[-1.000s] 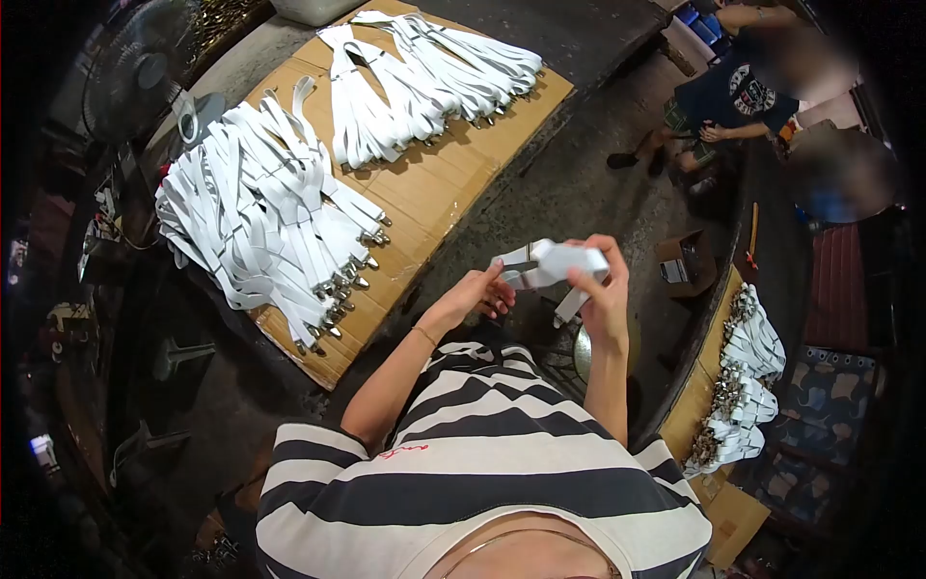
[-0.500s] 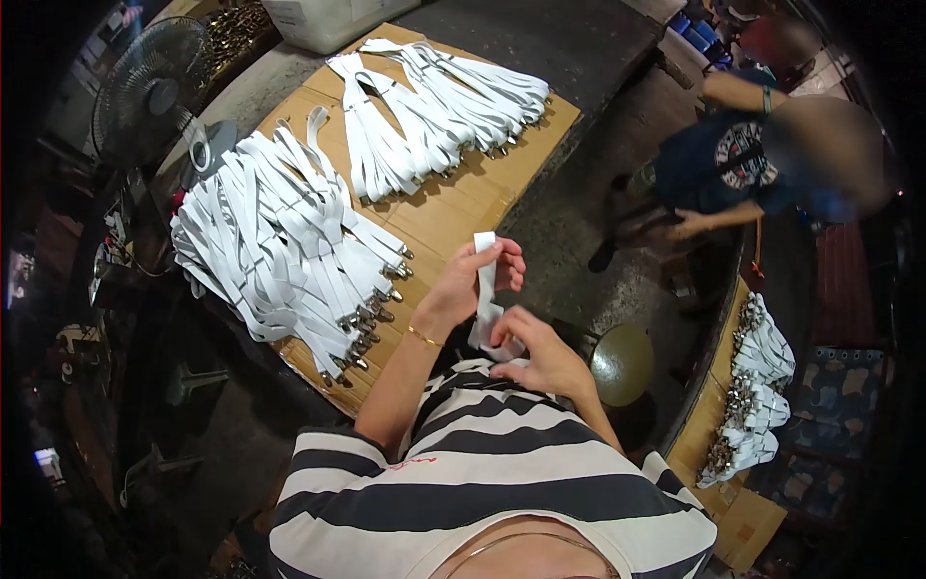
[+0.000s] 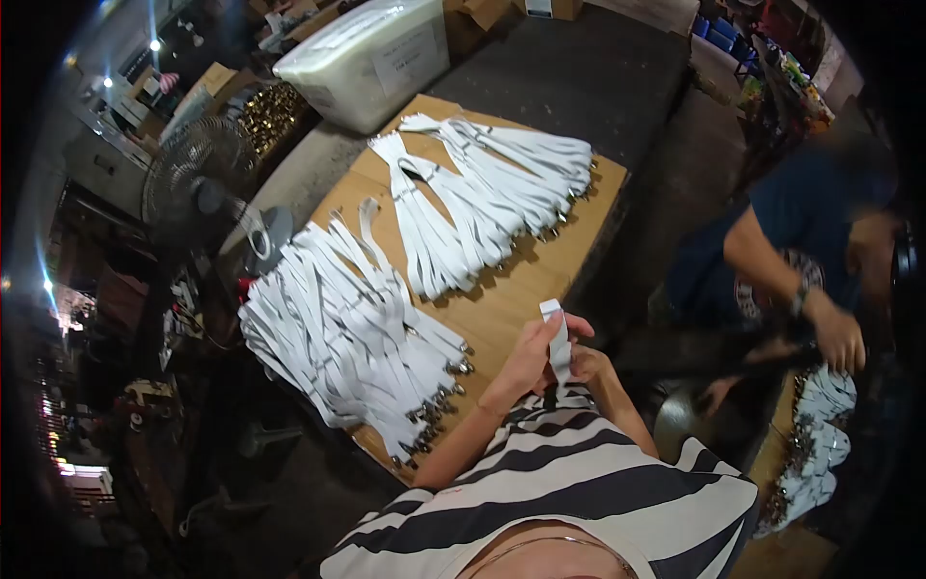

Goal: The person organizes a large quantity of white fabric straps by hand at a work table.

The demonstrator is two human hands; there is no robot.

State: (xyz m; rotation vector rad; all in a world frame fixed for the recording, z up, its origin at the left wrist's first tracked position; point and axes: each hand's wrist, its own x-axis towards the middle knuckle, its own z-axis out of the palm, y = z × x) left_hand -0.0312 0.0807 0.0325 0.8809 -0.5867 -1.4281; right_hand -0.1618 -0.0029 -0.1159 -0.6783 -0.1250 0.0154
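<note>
A white elastic strap (image 3: 560, 355) stands up in front of my striped shirt, its folded end uppermost. My left hand (image 3: 529, 359) is closed on it, the thumb pressing along the strap and the fingertips showing beyond. Close against the strap's lower part is my right hand (image 3: 588, 366), fingers curled around it and partly hidden. To the left of my hands lies a large heap of white suspenders (image 3: 333, 333) with metal clips at their ends. Farther back, more white suspenders (image 3: 463, 217) are laid out in fanned bundles.
Cardboard (image 3: 511, 289) covers the tabletop under the suspenders. A translucent plastic bin (image 3: 371, 68) stands at the back, with a fan (image 3: 198, 179) to its left. At right, a person in a dark shirt (image 3: 772, 236) reaches toward bunched white straps (image 3: 820, 434).
The view has shifted, so the table appears lower and farther right. My right hand has come up close to my left at the strap. The other person has bent over the bunched straps.
</note>
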